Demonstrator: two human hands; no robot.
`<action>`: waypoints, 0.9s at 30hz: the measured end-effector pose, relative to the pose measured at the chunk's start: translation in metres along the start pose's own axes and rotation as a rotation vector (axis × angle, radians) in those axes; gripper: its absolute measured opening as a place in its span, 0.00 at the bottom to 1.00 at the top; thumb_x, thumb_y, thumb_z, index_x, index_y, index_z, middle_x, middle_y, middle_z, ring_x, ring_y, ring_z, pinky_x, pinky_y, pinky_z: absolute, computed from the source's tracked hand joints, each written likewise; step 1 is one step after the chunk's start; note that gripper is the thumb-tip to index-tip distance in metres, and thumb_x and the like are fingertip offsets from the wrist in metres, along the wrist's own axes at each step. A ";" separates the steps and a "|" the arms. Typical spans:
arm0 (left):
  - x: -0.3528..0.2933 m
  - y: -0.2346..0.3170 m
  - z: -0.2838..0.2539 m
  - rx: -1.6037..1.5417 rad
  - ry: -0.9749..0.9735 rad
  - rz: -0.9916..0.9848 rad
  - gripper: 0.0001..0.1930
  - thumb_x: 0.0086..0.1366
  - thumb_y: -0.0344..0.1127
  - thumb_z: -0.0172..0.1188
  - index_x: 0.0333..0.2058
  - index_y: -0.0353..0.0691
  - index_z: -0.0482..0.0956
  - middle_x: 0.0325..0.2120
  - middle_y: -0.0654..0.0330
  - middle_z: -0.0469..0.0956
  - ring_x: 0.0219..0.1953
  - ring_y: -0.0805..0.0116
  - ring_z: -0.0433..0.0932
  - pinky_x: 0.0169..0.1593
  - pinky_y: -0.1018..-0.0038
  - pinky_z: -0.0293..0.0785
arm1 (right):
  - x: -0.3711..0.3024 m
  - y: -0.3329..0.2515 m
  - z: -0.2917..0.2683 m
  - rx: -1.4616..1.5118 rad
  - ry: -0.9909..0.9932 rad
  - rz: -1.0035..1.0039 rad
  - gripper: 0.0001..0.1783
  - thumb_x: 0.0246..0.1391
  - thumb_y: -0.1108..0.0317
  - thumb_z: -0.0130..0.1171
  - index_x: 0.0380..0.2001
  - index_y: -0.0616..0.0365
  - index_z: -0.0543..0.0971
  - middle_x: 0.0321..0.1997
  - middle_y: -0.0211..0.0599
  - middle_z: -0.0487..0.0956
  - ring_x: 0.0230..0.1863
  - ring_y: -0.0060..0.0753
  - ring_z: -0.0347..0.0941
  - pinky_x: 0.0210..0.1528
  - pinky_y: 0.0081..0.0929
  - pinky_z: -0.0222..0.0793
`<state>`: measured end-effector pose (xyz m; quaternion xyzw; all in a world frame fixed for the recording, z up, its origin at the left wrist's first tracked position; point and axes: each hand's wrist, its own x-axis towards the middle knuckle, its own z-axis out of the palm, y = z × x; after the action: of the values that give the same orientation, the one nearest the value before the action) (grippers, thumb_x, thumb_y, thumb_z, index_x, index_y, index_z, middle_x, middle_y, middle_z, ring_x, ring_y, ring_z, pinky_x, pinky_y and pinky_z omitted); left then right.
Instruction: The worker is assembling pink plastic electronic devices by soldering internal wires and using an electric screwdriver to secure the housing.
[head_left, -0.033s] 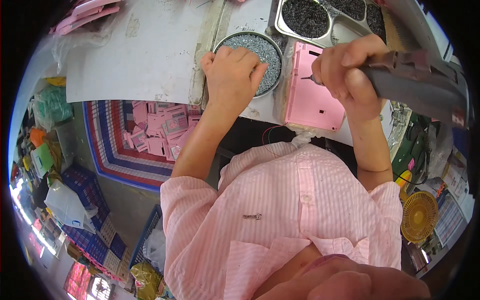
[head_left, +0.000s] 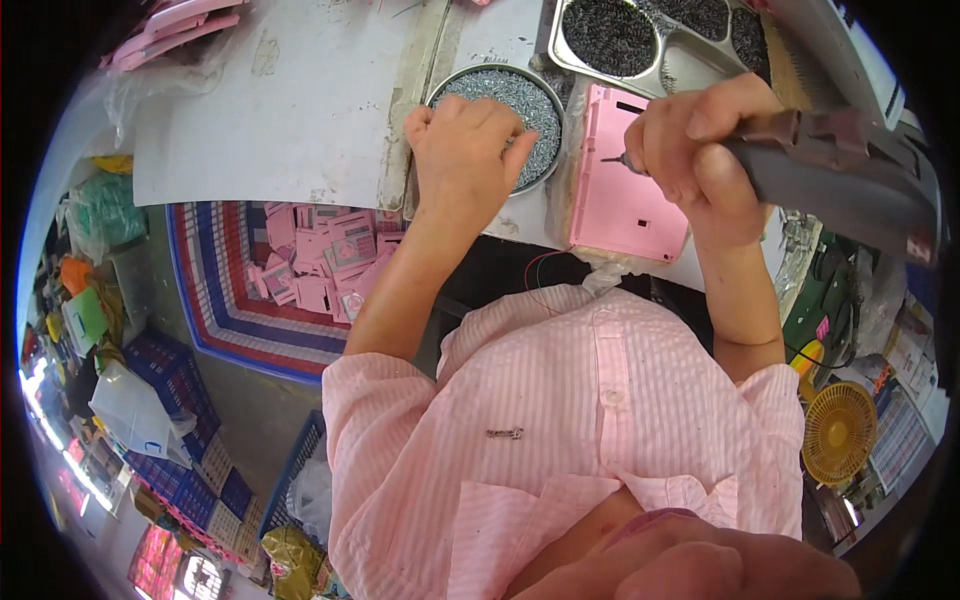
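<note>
My left hand (head_left: 465, 155) rests over a round metal tin (head_left: 556, 165) filled with small silver screws (head_left: 515, 92). Its fingers curl down into the screws, and the fingertips are hidden, so what they pinch cannot be seen. My right hand (head_left: 705, 150) is closed around a dark grey electric screwdriver (head_left: 830, 180), held tilted with its body to the right. The screwdriver's thin bit (head_left: 615, 159) points left above a flat pink plastic casing (head_left: 635, 205). Whether the bit touches the casing, I cannot tell.
A metal tray (head_left: 680, 65) of black screws or springs stands behind the casing. Left of the table, a striped woven bag (head_left: 300, 345) holds several pink calculator-like pieces (head_left: 335, 250). Pink parts (head_left: 175, 30) lie far left. A yellow fan (head_left: 838, 430) stands at right.
My right hand and the screwdriver's body have shifted very slightly. My left hand stays over the tin, a touch lower.
</note>
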<state>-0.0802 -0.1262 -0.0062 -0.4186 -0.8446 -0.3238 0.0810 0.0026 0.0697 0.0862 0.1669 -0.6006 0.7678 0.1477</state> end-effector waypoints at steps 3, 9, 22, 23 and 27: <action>-0.009 0.018 0.001 -0.211 0.019 0.053 0.06 0.56 0.38 0.69 0.31 0.49 0.82 0.28 0.71 0.81 0.35 0.68 0.76 0.47 0.61 0.59 | -0.001 -0.009 0.012 0.016 -0.009 -0.018 0.12 0.66 0.58 0.57 0.42 0.53 0.68 0.18 0.23 0.68 0.16 0.19 0.61 0.24 0.27 0.61; -0.018 0.043 0.002 -0.396 0.022 0.063 0.06 0.54 0.34 0.70 0.31 0.49 0.82 0.27 0.71 0.81 0.31 0.69 0.76 0.46 0.64 0.58 | -0.009 -0.011 0.022 0.042 -0.009 -0.017 0.13 0.66 0.57 0.58 0.42 0.52 0.69 0.18 0.23 0.69 0.17 0.20 0.64 0.25 0.27 0.64; -0.022 0.035 -0.029 -0.387 -0.060 0.005 0.25 0.49 0.30 0.67 0.49 0.45 0.77 0.44 0.65 0.79 0.39 0.64 0.75 0.51 0.63 0.61 | -0.052 -0.004 0.042 0.123 0.075 0.096 0.13 0.63 0.63 0.62 0.38 0.54 0.68 0.18 0.26 0.69 0.17 0.21 0.64 0.25 0.28 0.64; -0.021 0.026 -0.031 -0.398 -0.039 -0.030 0.26 0.49 0.29 0.64 0.51 0.44 0.76 0.46 0.64 0.79 0.41 0.63 0.75 0.52 0.63 0.62 | -0.057 -0.002 0.044 0.151 0.086 0.118 0.13 0.62 0.64 0.62 0.38 0.54 0.68 0.19 0.26 0.69 0.17 0.22 0.64 0.25 0.28 0.64; -0.022 0.020 -0.033 -0.464 0.006 -0.086 0.25 0.50 0.25 0.58 0.50 0.42 0.77 0.44 0.62 0.80 0.40 0.61 0.76 0.51 0.63 0.66 | -0.068 0.001 0.047 -0.051 0.060 0.147 0.11 0.59 0.70 0.63 0.34 0.55 0.69 0.19 0.28 0.70 0.17 0.25 0.65 0.24 0.29 0.66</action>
<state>-0.0550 -0.1518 0.0200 -0.3889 -0.7642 -0.5138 -0.0287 0.0672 0.0217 0.0665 0.0956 -0.6260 0.7656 0.1132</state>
